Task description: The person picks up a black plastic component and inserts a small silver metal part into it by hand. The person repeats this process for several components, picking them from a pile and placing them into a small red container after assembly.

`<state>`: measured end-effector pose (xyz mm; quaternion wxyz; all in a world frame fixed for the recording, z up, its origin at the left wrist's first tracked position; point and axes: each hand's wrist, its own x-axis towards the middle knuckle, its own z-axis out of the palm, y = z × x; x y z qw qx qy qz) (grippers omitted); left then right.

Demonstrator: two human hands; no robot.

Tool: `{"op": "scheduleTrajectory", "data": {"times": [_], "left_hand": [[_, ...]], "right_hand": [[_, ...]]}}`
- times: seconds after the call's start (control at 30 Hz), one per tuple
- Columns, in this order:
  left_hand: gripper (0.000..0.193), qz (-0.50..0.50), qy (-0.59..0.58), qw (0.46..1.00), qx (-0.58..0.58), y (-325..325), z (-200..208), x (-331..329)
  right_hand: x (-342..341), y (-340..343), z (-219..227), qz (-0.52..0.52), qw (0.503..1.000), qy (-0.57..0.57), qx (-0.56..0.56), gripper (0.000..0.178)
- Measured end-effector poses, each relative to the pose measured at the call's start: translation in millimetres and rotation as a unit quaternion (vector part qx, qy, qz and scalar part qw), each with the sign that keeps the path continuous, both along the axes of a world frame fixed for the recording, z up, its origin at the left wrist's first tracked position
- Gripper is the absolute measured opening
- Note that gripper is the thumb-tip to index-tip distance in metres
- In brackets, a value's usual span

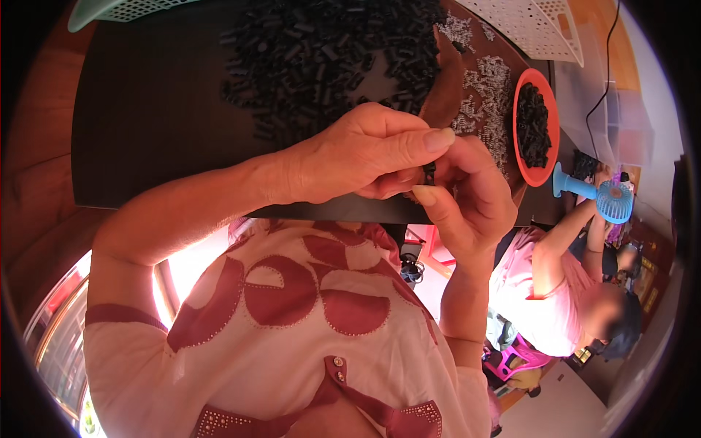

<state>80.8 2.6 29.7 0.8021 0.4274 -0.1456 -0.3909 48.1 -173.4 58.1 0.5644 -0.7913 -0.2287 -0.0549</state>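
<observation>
Above the near edge of the table, my two hands meet, both closed. A small dark part (429, 174) shows between their fingertips; its exact kind is too small to tell. My right hand (478, 197) pinches it between thumb and curled fingers. From the other side my left hand (358, 155) closes on it, its thumb lying over the right fingertips. Behind the hands spreads a big heap of short black plastic pieces (314, 66). Small silvery metal parts, spring-like in look (489, 91), lie scattered to the right on a brown sheet (445, 91).
An orange oval bowl (553, 131) holding black pieces stands at the table's right edge. Beyond are a white perforated basket (533, 29) and, far left, a pale green basket (91, 11). A blue hand fan (613, 201) is at the right, near a co-worker in pink (544, 292).
</observation>
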Motion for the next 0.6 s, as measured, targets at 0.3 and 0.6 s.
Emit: {"op": "scheduleTrajectory", "data": {"times": [0.3, 0.6], "left_hand": [[0.043, -0.037, 0.066, 0.997, 0.006, -5, 0, 1], [0.047, -0.090, 0.137, 0.985, -0.048, 6, -5, -7]], "right_hand": [[0, 0, -10, -0.003, 0.998, -0.049, -0.027, 0.027], [-6, 15, -12, -0.019, 0.996, -0.081, -0.026, 0.030]]}}
